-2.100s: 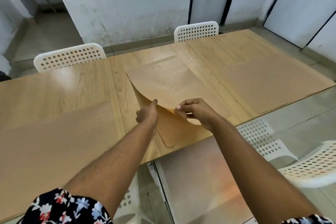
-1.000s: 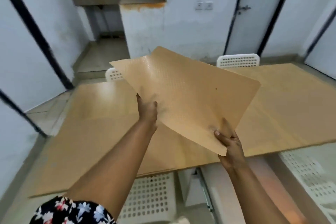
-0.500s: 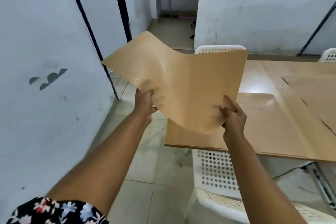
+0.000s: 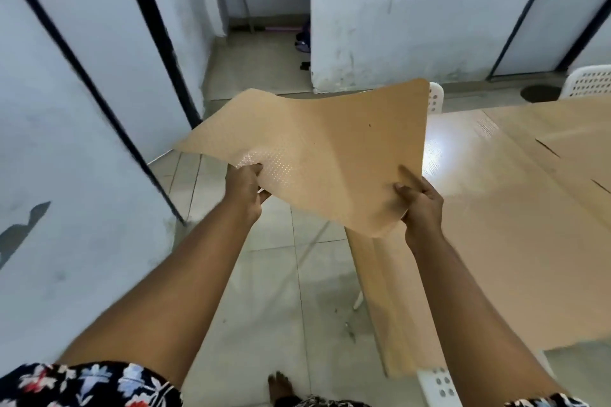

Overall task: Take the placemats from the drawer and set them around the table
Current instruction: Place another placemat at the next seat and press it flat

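I hold a tan, dotted placemat (image 4: pixel 324 155) in the air with both hands, and it sags in the middle. My left hand (image 4: pixel 244 188) pinches its near left edge. My right hand (image 4: pixel 420 205) grips its near right corner. The mat hangs over the floor beside the left end of the wooden table (image 4: pixel 390 281). Another placemat (image 4: pixel 515 241) lies flat on the table near that end, and a further one (image 4: pixel 582 139) lies at the far right.
A white wall (image 4: pixel 66 142) with black door frames stands close on my left. White perforated chairs (image 4: pixel 588 81) sit at the table's far side, and one chair (image 4: pixel 436 385) is tucked under the near edge. Tiled floor (image 4: pixel 284 291) lies between wall and table.
I lifted the top placemat off the table and carried it left to the table's end. Since half a second ago the table end has come closer and the mat has shifted slightly right.
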